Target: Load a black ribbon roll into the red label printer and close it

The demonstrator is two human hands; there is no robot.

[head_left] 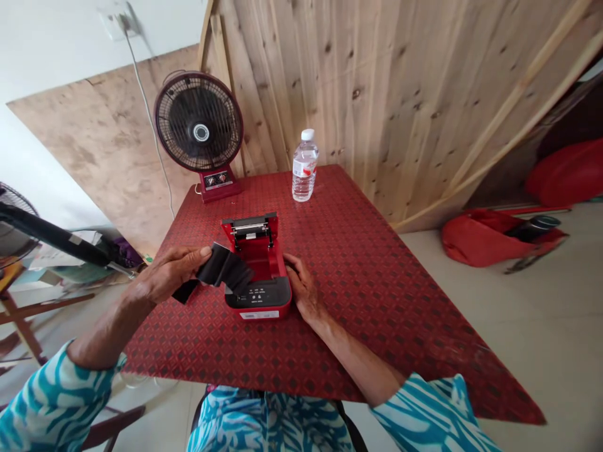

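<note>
A small red and black label printer point(258, 300) stands on the table with its lid point(249, 231) raised, so its red inside shows. My left hand point(176, 270) is at the printer's left, pinching a strip of black cloth point(225, 269) between thumb and fingers. The cloth hangs in folds over the printer's left front edge, and another black end droops below my hand. Against the printer's right side lies my right hand point(304, 285), its fingers curled around that side and partly hidden. A white label point(260, 315) is on the front face.
A dark red table fan point(200, 132) stands at the back left, with a clear water bottle point(304, 168) at the back edge. The red patterned table point(367, 314) adjoins a wooden plank wall point(377, 107). A red bag point(490, 238) lies on the floor at the right.
</note>
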